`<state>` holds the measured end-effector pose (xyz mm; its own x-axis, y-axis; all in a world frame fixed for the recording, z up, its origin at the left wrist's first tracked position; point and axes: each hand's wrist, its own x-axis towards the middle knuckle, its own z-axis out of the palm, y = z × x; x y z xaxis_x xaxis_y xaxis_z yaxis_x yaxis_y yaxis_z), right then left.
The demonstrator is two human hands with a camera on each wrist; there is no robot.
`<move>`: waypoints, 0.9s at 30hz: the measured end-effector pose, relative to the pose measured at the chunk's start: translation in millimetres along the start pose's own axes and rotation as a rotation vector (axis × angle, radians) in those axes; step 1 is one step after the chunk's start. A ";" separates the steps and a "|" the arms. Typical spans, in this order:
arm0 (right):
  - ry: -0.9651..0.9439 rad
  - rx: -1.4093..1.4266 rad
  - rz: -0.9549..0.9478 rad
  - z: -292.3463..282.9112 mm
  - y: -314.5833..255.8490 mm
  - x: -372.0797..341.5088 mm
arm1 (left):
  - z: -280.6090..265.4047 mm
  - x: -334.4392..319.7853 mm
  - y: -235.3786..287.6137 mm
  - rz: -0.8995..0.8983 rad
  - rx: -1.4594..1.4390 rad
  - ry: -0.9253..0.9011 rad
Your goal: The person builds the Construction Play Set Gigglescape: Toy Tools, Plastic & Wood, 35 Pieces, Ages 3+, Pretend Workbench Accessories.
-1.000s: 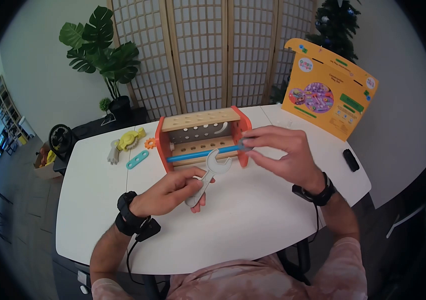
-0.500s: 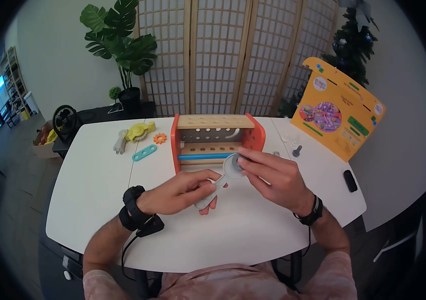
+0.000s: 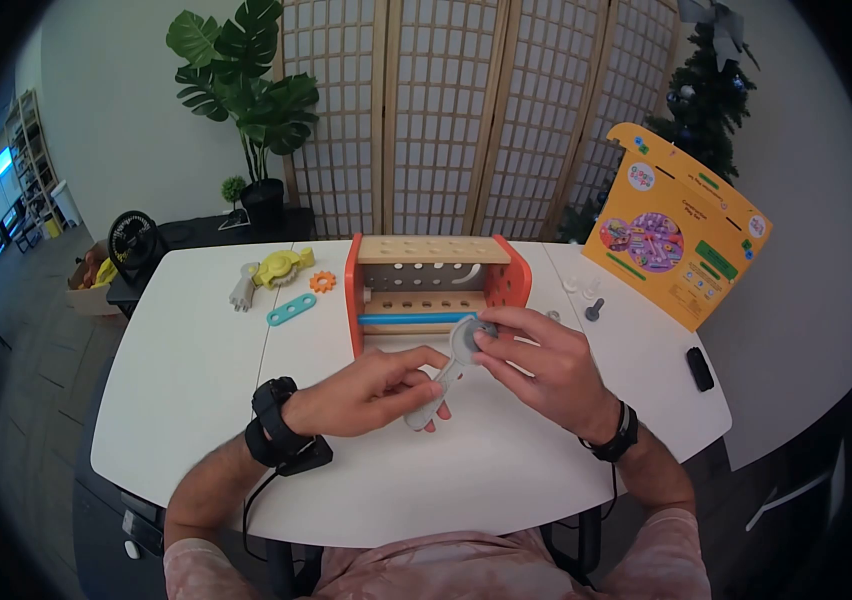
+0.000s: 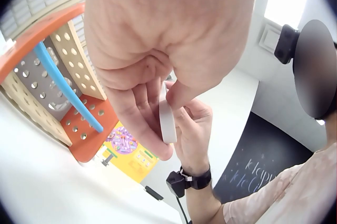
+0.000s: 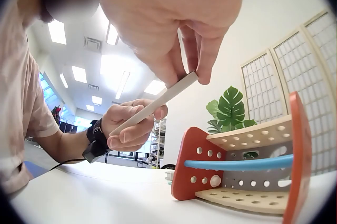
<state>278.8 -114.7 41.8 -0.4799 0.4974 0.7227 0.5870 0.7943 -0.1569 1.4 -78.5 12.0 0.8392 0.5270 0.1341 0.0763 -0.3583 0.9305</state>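
In the head view the left hand (image 3: 371,392) grips the handle of a light grey toy wrench (image 3: 446,385), its head tilted up to the right. The right hand (image 3: 551,368) pinches a darker grey round piece (image 3: 482,332) at the wrench's open end; fingers hide part of it. In the left wrist view the wrench (image 4: 167,120) shows edge-on between thumb and fingers of the left hand (image 4: 163,39). In the right wrist view the fingertips of the right hand (image 5: 179,29) meet the upper end of the wrench (image 5: 158,100).
Behind the hands stands an orange-sided wooden toolbox (image 3: 355,290) with a blue bar (image 3: 411,318). Left of it lie a teal strip (image 3: 291,310), an orange gear (image 3: 323,281) and a yellow piece (image 3: 281,266). Rightward are a grey bolt (image 3: 594,310), a yellow box (image 3: 681,235) and a black object (image 3: 699,369).
The right hand has come away from the toolbox's right side to the wrench head with the dark grey piece. The left hand has shifted slightly right, and the head view has turned.
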 end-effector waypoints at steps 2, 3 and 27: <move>-0.028 0.065 0.025 -1.8 0.3 1.0 | 1.5 0.3 -4.5 0.002 -0.022 -0.005; -0.027 0.064 0.025 -1.3 2.6 0.9 | 2.2 0.5 -7.4 0.002 -0.045 -0.008; -0.217 -0.496 0.273 -55.8 186.0 -72.6 | 4.7 6.4 -14.2 -0.185 -0.235 0.086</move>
<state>459.2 -22.5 -2.3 -0.3602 0.7617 0.5386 0.9166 0.3964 0.0524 8.2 -73.7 -2.0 0.7732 0.6336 -0.0262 0.0890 -0.0675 0.9937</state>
